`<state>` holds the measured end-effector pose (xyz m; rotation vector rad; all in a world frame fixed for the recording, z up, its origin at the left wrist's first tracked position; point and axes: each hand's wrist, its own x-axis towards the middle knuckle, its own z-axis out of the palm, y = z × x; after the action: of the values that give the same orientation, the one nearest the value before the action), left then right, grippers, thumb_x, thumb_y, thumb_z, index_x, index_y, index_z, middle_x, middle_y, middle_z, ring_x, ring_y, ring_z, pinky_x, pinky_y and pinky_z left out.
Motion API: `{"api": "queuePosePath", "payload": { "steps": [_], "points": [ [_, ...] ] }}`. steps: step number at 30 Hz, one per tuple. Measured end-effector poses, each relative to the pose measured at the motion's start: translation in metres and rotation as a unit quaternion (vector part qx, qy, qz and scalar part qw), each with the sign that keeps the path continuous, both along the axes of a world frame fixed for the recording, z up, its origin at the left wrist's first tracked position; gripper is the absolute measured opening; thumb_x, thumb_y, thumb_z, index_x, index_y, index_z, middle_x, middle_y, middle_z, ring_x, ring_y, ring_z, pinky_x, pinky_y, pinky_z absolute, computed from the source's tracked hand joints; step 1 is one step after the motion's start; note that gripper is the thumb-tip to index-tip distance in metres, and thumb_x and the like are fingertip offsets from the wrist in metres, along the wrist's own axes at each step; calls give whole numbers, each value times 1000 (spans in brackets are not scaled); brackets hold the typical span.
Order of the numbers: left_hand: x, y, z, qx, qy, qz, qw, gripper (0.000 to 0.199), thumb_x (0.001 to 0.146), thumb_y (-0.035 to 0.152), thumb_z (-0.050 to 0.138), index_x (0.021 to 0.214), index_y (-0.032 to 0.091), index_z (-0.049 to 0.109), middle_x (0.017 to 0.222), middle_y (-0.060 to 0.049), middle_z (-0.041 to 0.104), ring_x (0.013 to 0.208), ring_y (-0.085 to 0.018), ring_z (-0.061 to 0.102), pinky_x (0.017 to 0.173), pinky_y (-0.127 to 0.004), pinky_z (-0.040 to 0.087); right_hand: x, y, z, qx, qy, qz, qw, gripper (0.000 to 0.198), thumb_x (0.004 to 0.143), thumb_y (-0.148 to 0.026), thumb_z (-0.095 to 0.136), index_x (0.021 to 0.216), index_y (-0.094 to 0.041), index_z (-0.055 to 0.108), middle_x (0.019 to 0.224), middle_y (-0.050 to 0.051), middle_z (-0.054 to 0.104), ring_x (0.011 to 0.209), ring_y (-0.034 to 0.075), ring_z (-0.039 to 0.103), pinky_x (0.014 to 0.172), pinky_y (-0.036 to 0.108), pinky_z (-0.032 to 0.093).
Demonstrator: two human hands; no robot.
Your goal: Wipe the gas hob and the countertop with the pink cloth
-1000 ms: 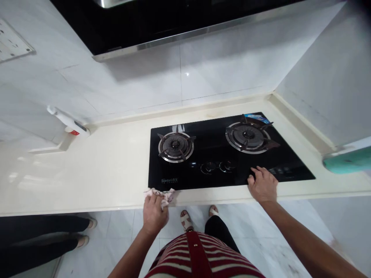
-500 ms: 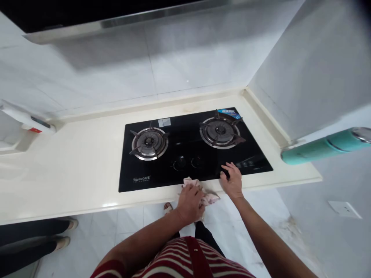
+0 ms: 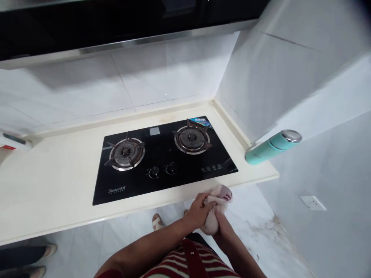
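Note:
A pale pink cloth [image 3: 213,222] is bunched up between my two hands, just in front of the counter's front edge. My left hand [image 3: 199,210] is closed on its left side, fingers curled over the fabric. On the lower right, my right hand [image 3: 222,222] grips the same cloth, its fingers mostly hidden by the folds. Beyond them a black glass gas stove [image 3: 185,175] is set into the counter, with two burners and two control knobs.
A cream countertop [image 3: 63,170] runs under the stove. At its right end stands a teal thermos bottle [image 3: 265,151]. A black range hood [image 3: 116,27] hangs above. Another person's feet [image 3: 50,251] show at lower left. A wall socket [image 3: 313,202] is at right.
My left hand has lifted the cloth off the counter edge and moved right. My right hand has left the stove's front edge and now holds the cloth too. The view has shifted right.

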<state>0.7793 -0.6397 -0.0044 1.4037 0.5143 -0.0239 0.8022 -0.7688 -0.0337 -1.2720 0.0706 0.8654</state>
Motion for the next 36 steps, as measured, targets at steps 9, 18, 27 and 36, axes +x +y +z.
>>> {"api": "queuePosePath", "payload": {
  "steps": [9, 18, 27, 36],
  "points": [
    [-38, 55, 2, 308, -85, 86, 944, 41, 98, 45, 42, 127, 24, 61, 147, -12, 36, 135, -25, 39, 115, -47, 35, 99, 31, 26, -111, -247, 71, 960, 41, 79, -47, 63, 110, -21, 60, 100, 6, 71, 91, 25, 64, 82, 40, 52],
    [-142, 200, -55, 650, 198, 303, 668, 37, 95, 39, 45, 114, 16, 66, 129, -19, 51, 124, -35, 45, 103, -56, 38, 171, 110, -3, -439, -598, 151, 654, 59, 84, -48, 55, 135, -17, 52, 143, 21, 48, 126, 41, 43, 104, 57, 31],
    [-139, 196, -60, 662, 258, 286, 643, 40, 96, 41, 45, 125, 19, 62, 135, -16, 52, 130, -32, 42, 107, -52, 34, 131, 128, 17, -355, -670, 353, 549, 53, 78, -23, 58, 131, -27, 57, 146, 10, 49, 126, 33, 43, 97, 46, 34],
    [-143, 196, -66, 682, 252, 282, 626, 39, 97, 38, 44, 126, 18, 63, 134, -17, 55, 131, -33, 42, 104, -50, 36, 73, 57, 20, -133, -476, 417, 763, 31, 77, -22, 50, 104, -25, 63, 99, 3, 69, 92, 24, 61, 85, 38, 47]
  ]
}}
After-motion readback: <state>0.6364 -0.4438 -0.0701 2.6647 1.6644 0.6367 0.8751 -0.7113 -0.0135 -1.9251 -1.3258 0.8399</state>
